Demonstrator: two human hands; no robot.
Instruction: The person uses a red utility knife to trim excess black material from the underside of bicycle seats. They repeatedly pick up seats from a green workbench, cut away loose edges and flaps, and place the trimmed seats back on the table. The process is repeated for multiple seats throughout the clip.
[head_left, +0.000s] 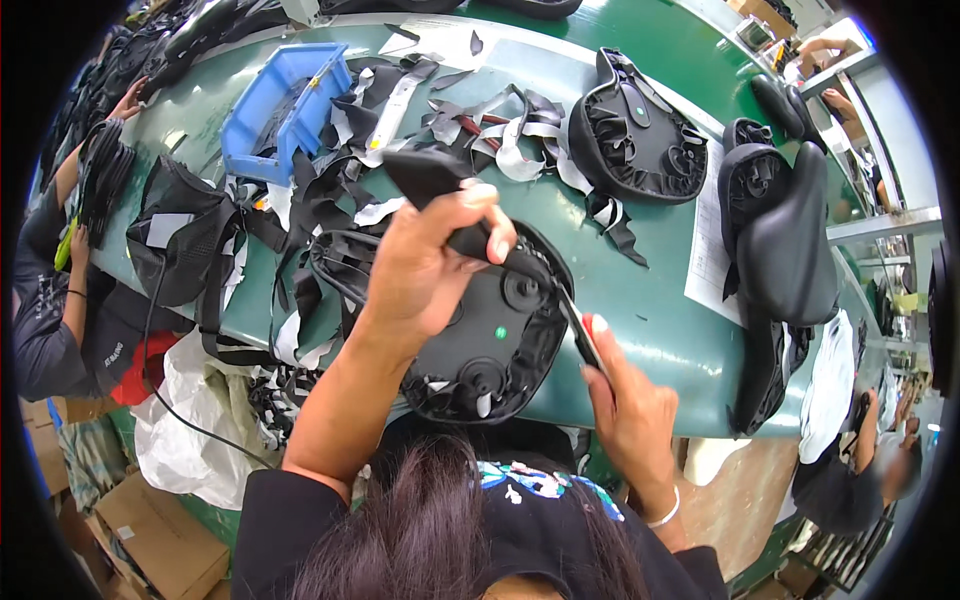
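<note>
A black bicycle saddle [460, 350] lies upside down on the green table in front of me, its cover gathered in folds round the rim. My left hand [425, 260] is above it, closed on a strip of black cover material [425, 180] pulled up from the saddle's far edge. My right hand [635, 400] grips a slim knife [582, 335] with a red part on its handle. The knife's tip meets the black material at the saddle's right rim; the exact contact point is too small to tell.
Black and white offcuts [520, 130] litter the table beyond. A blue bin [285, 115] stands at far left, near a black bag [180, 230]. Another upturned saddle [640, 130] and stacked saddles [780, 230] lie rightward. Co-workers [60, 290] stand at both sides.
</note>
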